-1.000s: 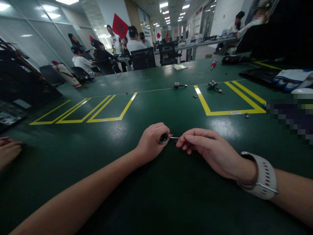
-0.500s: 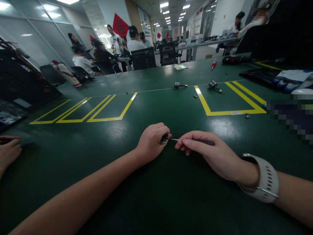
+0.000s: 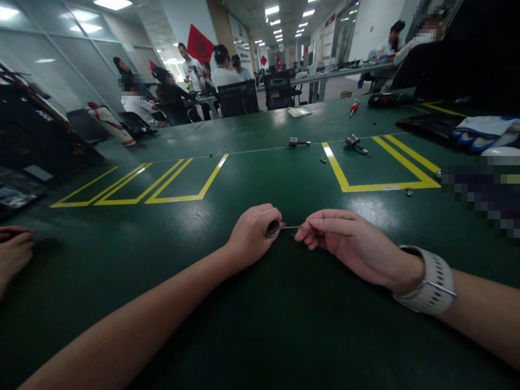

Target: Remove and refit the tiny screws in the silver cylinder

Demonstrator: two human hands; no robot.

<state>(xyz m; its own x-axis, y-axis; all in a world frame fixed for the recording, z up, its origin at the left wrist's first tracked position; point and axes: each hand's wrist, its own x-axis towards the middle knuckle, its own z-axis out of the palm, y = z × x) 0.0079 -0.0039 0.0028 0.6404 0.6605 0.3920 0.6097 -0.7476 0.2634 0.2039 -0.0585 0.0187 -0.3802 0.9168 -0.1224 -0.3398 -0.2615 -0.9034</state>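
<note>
My left hand [image 3: 252, 238] is closed around a hollow metal cylinder [image 3: 272, 228], its open end turned toward my right hand. Most of the cylinder is hidden in the fist. My right hand [image 3: 339, 238], with a pale watch strap at the wrist, pinches a thin-shafted screwdriver [image 3: 289, 227]. The shaft runs level and its tip is at the mouth of the cylinder; how deep it reaches I cannot tell. The fingers hide the handle. Just below the shaft, a small dark ring-like part [image 3: 292, 235] lies on the table.
Two metal cylinders with stems, one left [image 3: 293, 142] and one right [image 3: 354, 142], lie farther back on the green table [image 3: 260, 179]. Yellow tape [image 3: 390, 188] marks areas. Small parts [image 3: 409, 192], a red screwdriver [image 3: 355, 107] and gloves [image 3: 483, 132] lie right. Another person's hand [image 3: 16, 252] is left.
My right hand has rolled and tilted up around the screwdriver, so the dark handle seen before is now hidden. My left hand has stayed in place with the cylinder.
</note>
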